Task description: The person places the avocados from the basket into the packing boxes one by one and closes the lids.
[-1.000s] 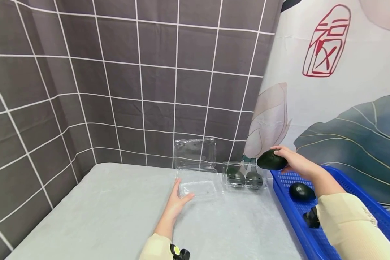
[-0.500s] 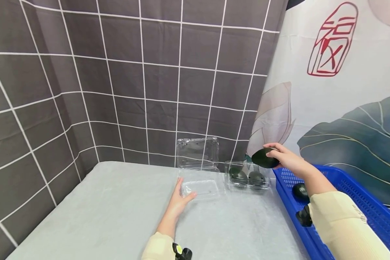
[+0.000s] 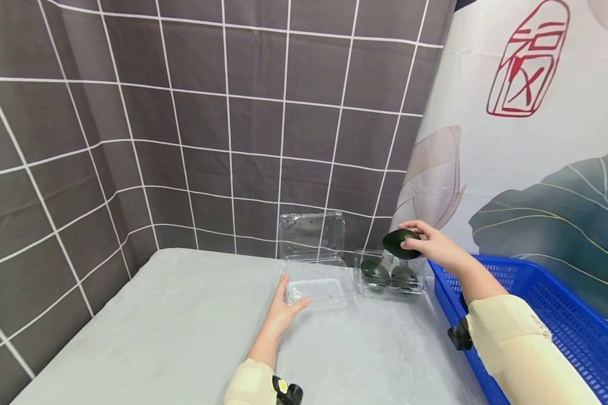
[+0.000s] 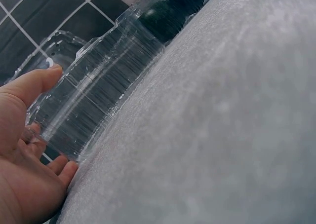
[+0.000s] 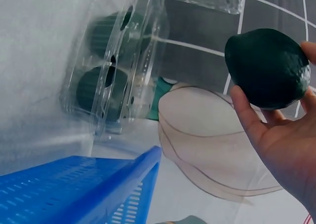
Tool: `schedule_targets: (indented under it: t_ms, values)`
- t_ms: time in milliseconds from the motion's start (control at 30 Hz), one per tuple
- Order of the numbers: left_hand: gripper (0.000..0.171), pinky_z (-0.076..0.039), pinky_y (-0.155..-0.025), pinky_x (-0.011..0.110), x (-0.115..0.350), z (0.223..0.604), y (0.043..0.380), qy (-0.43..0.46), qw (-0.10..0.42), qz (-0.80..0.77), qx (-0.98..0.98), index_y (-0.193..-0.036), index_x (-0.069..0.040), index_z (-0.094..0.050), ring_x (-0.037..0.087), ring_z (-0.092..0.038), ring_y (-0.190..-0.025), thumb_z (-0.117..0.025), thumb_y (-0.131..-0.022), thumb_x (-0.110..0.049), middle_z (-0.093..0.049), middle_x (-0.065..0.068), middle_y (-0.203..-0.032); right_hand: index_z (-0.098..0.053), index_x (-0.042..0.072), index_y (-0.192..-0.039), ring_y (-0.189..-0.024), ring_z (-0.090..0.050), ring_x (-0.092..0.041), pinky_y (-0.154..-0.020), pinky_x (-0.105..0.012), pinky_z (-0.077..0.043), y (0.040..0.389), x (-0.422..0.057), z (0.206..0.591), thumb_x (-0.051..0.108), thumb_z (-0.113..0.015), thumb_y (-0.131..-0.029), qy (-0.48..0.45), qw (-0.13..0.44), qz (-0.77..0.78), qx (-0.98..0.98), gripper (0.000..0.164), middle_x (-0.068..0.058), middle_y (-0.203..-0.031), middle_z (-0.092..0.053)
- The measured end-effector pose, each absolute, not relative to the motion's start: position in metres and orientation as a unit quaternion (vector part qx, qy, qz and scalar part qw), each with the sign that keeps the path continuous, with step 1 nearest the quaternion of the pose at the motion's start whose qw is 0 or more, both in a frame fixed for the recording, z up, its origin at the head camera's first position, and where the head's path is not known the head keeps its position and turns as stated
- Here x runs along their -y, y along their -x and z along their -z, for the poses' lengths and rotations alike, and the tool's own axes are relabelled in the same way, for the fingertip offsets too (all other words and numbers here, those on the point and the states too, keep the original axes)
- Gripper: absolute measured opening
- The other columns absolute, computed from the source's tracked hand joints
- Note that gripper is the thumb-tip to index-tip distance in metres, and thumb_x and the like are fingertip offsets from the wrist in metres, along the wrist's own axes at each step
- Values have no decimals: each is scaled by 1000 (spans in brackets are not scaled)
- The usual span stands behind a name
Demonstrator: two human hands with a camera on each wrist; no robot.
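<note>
In the head view my right hand (image 3: pixel 438 247) grips a dark green avocado (image 3: pixel 397 243) in the air, just above a closed clear plastic clamshell (image 3: pixel 419 286). The right wrist view shows the same avocado (image 5: pixel 266 68) between thumb and fingers. Two avocados (image 5: pixel 101 93) sit inside the closed clamshell. To its left is another clear clamshell (image 3: pixel 312 236), its lid raised and its tray flat on the table. My left hand (image 3: pixel 278 318) holds that tray at its near left corner. In the left wrist view the thumb is at the rim, the other fingers lower at the side.
A blue plastic basket (image 3: pixel 552 304) stands at the table's right side, under my right forearm. The table (image 3: pixel 192 326) has a pale cover. Behind it hang a dark grid-patterned cloth (image 3: pixel 253 124) and a white printed cloth (image 3: pixel 471 169).
My right hand has carried the avocado leftward, from near the basket's edge to above the closed clamshell. The forearm now covers the avocado in the basket. My left hand keeps its place on the tray.
</note>
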State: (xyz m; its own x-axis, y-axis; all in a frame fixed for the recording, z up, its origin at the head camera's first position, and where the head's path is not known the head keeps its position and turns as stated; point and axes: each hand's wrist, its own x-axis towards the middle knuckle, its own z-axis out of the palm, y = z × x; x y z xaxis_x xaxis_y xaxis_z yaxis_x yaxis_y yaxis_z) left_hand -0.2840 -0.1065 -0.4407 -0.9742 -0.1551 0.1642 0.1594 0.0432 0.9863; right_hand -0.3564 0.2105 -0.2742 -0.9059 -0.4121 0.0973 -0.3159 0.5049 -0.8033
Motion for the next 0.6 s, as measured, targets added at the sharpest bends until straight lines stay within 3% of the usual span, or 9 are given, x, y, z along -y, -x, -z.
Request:
schedule_targets:
  t_ms: [133, 333, 600]
  values:
    - [84, -8, -109, 55, 107, 447, 289, 0, 114, 687, 718, -143, 3, -21, 43, -7, -136, -71, -76, -6, -11, 26, -150, -37, 2, -133, -105, -49, -37, -85, -45, -47, 356, -206, 274, 17, -57, -89, 214, 46, 445, -869, 51, -28, -123, -43]
    - [84, -8, -108, 56, 107, 448, 290, 0, 113, 685, 720, -144, 3, -22, 43, -8, -136, -71, -76, -6, -11, 26, -150, -42, 1, -130, -94, -50, -33, -70, -33, -46, 357, -194, 275, 11, -62, -84, 234, 25, 428, -873, 50, -27, -121, -42]
    - [85, -9, -108, 56, 106, 448, 289, -5, 113, 682, 722, -144, 2, -23, 43, -8, -136, -72, -76, -7, -12, 26, -150, -46, -2, -123, -86, -57, -26, -69, -33, -48, 364, -171, 287, 4, -67, -78, 261, 18, 440, -859, 50, -25, -118, -45]
